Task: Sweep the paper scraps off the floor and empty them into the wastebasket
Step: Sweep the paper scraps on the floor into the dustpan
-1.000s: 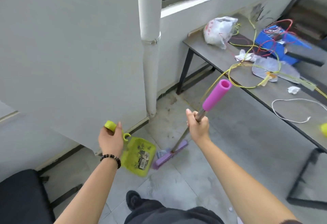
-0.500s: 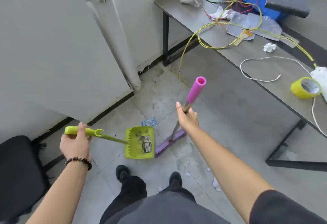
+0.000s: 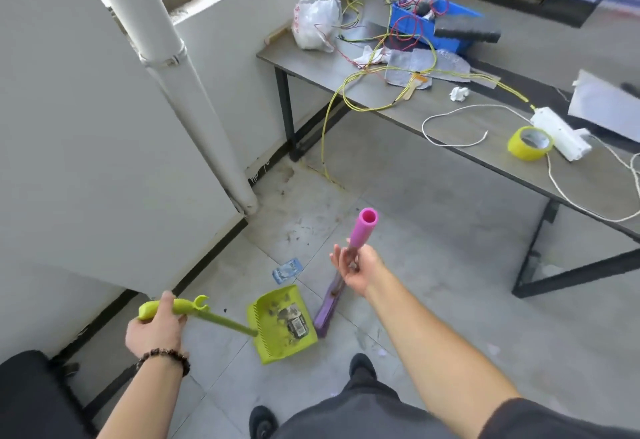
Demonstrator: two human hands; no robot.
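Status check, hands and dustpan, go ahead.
Left hand gripping dustpan handle. Right hand loosely on broom. Wastebasket unseen.

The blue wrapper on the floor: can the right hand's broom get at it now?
Probably yes. The blue wrapper lies on open tiles just beyond the dustpan, and the broom in the right hand has nothing between.

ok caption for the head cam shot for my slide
Left hand holds a lime-green plastic dustpan with debris inside, while the right hand loosely grips a pink-handled purple broom beside it on the grey tiled floor.
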